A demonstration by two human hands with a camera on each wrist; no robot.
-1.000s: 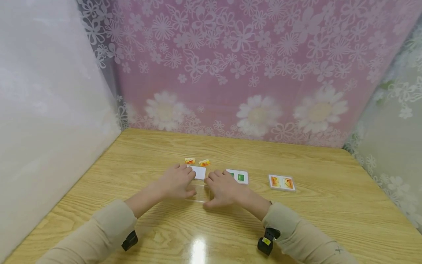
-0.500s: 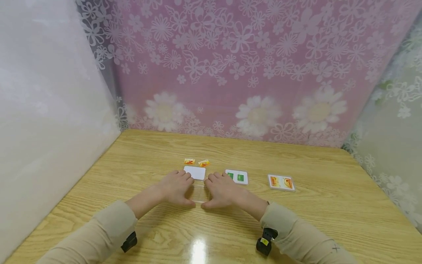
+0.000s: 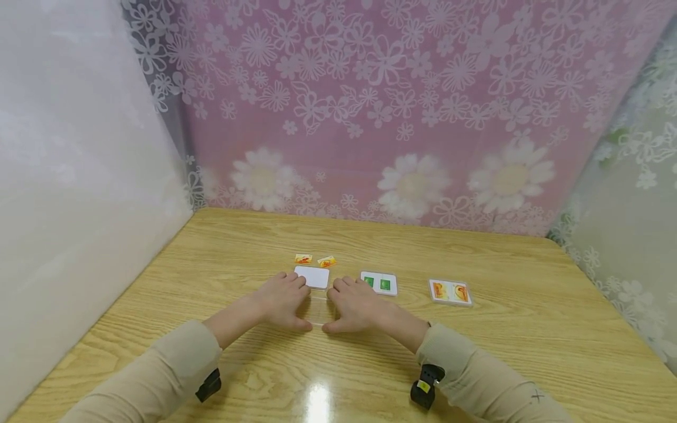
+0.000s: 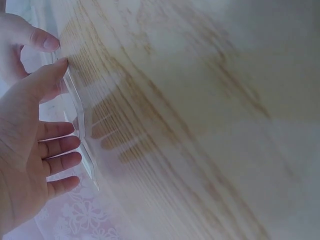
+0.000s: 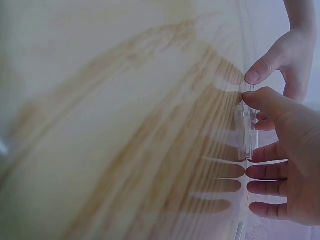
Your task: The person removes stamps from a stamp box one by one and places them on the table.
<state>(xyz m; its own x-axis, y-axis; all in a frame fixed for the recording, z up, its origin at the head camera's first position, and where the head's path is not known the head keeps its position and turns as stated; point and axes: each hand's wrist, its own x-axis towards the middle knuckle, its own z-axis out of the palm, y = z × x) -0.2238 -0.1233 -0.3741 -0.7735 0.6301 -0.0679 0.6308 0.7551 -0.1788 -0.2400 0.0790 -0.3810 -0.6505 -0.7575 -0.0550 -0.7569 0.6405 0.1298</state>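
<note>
A flat clear plastic case (image 3: 319, 311) lies on the wooden table between my two hands. My left hand (image 3: 280, 301) holds its left side, thumb at the near edge and fingers towards the far edge. On the right side, my right hand (image 3: 355, 304) holds it in the same way. Both wrist views show the case's transparent edge (image 4: 75, 100) between thumbs and fingers, low on the table. Just beyond my hands is a white blank card (image 3: 312, 277). A card with green pictures (image 3: 385, 285) sits partly behind my right hand.
Farther right lies a card with orange pictures (image 3: 450, 292) in a clear frame. Two small yellow-orange paper pieces (image 3: 303, 258) rest beyond the white card. A pale curtain (image 3: 90, 147) borders the table's left, and a pink floral curtain (image 3: 328, 117) hangs behind.
My left hand has drawn back slightly from the white card, and its thumb has come down to the case's near edge. In the last half second both hands have stayed almost still.
</note>
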